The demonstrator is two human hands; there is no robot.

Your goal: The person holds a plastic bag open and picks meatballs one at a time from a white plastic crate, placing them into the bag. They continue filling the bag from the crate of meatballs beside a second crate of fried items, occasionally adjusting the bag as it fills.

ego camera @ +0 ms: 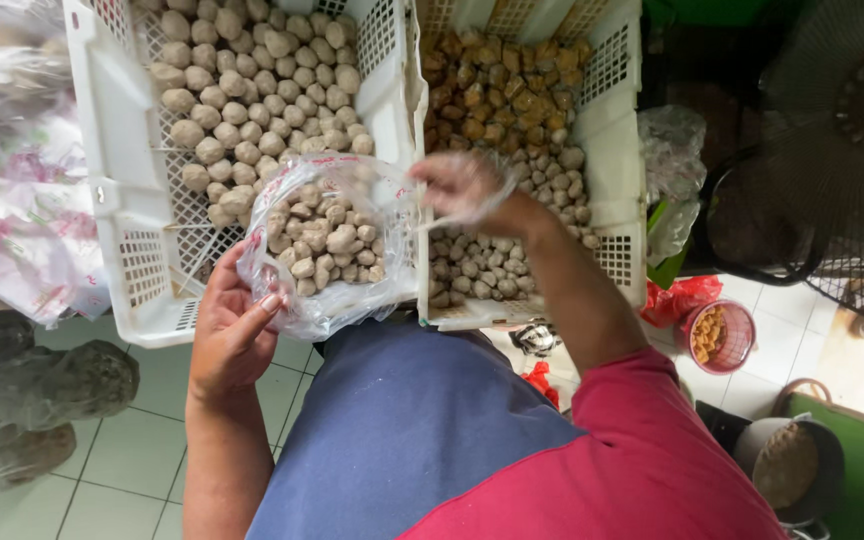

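My left hand (230, 330) holds a clear plastic bag (324, 250) by its lower left edge; the bag is open and holds several pale meatballs. It hangs over the near rim of a white slotted crate (112, 200) filled with larger pale balls (252, 90). My right hand (462, 185), blurred and covered in a thin clear plastic glove, hovers at the bag's right rim, above a second white crate (617, 130). That crate holds brown fried pieces (497, 85) at the far end and small pale balls (482, 265) at the near end.
Bagged goods on a flowered cloth (12, 180) lie at the left. Grey filled bags (42, 385) sit on the tiled floor. At the right stand a black fan (832, 150), a small red basket (717, 335) with orange bits, and a dark pot (787, 465).
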